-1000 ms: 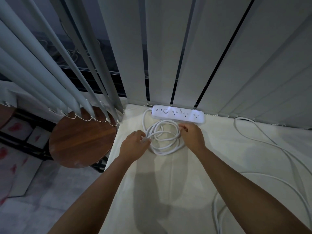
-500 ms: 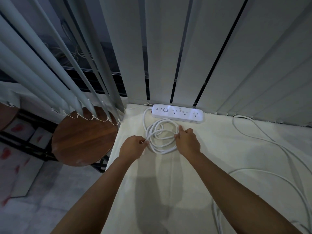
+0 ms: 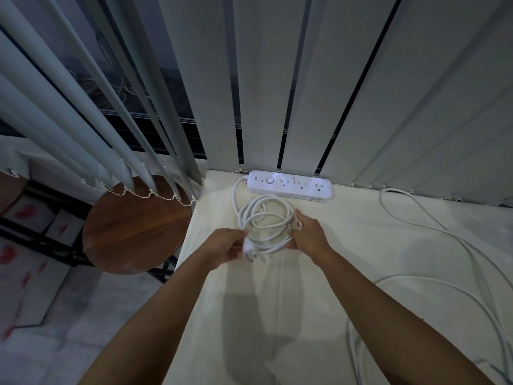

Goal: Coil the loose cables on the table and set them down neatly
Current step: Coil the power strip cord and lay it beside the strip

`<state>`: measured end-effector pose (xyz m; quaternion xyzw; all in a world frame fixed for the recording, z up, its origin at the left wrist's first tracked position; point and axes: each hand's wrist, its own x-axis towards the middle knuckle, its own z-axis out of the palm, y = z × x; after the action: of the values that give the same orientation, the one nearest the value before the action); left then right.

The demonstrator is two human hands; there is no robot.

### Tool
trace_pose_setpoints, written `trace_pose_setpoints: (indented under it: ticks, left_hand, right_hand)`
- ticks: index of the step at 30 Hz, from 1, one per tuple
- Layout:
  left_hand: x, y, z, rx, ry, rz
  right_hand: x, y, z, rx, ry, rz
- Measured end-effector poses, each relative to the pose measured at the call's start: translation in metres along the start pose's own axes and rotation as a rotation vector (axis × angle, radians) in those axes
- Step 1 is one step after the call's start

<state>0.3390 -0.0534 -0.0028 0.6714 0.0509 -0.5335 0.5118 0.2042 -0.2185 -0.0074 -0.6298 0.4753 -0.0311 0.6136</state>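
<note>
left hand point(image 3: 224, 244): fingers pinch coiled power-strip cord point(image 3: 266, 218) beside its plug point(image 3: 248, 250) | right hand point(image 3: 308, 234): fingers curled round coil's opposite edge | coil on bench point(image 3: 277, 315) between both fingers, power strip point(image 3: 290, 186) just beyond | loose cable point(image 3: 447, 234) right of right fingers

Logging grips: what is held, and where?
Both hold the coiled white cord: left hand at the plug end, right hand on the coil's right side.

Head camera looks down, close over table point(image 3: 361, 245).
</note>
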Motion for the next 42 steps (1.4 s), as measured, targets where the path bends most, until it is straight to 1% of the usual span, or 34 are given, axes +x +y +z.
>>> trace_pose_setpoints:
  ticks: [1, 2, 6, 8, 11, 14, 17, 20, 23, 26, 28, 29, 31, 34, 36, 39, 42]
  left_hand:
    - [-0.001, -0.001, 0.003, -0.088, 0.007, -0.003]
    - [0.000, -0.001, 0.006, -0.122, 0.044, 0.020]
    - [-0.001, -0.003, 0.022, -0.013, 0.264, 0.188]
    - [-0.003, -0.006, 0.030, 0.064, 0.291, 0.289]
    - [-0.006, -0.008, 0.041, 0.226, 0.238, 0.391]
    - [-0.007, -0.004, 0.041, 0.399, 0.166, 0.421]
    - [-0.009, -0.004, 0.031, 0.675, 0.144, 0.465]
    - [-0.012, -0.013, 0.020, 0.977, 0.086, 0.644]
    - [-0.012, -0.019, 0.008, 1.207, 0.036, 0.775]
    - [-0.011, -0.021, 0.008, 1.316, 0.058, 0.859]
    - [-0.011, -0.023, 0.017, 1.382, 0.010, 0.900]
    - [-0.011, -0.026, 0.023, 1.395, -0.019, 0.914]
    - [-0.009, -0.032, 0.030, 1.334, -0.024, 0.917]
    - [-0.003, -0.037, 0.033, 1.245, 0.060, 0.906]
    - [-0.001, -0.037, 0.035, 1.208, 0.137, 0.879]
    - [0.005, -0.032, 0.044, 1.236, 0.250, 0.835]
    - [0.014, -0.023, 0.053, 1.240, 0.299, 0.766]
  right_hand:
    - [-0.001, 0.002, 0.002, 0.028, 0.006, -0.011]
    - [-0.002, 0.004, 0.004, 0.052, 0.012, -0.022]
    - [-0.004, 0.004, 0.008, 0.141, 0.037, 0.005]
    - [-0.003, 0.004, 0.011, 0.184, 0.045, 0.017]
    - [-0.003, 0.003, 0.013, 0.202, 0.061, 0.018]
    - [0.001, 0.000, 0.012, 0.234, 0.086, 0.047]
    - [0.007, -0.005, 0.009, 0.309, 0.117, 0.132]
    - [0.014, -0.011, 0.008, 0.385, 0.145, 0.214]
    - [0.015, -0.014, 0.012, 0.412, 0.209, 0.217]
    - [0.013, -0.011, 0.017, 0.408, 0.301, 0.197]
    - [0.013, -0.012, 0.022, 0.448, 0.314, 0.210]
    - [0.013, -0.014, 0.024, 0.461, 0.312, 0.217]
    - [0.015, -0.016, 0.026, 0.448, 0.313, 0.199]
    - [0.016, -0.012, 0.022, 0.363, 0.322, 0.142]
    - [0.015, -0.005, 0.018, 0.260, 0.312, 0.108]
    - [0.012, 0.003, 0.014, 0.085, 0.270, 0.043]
    - [0.010, 0.003, 0.008, -0.020, 0.239, -0.024]
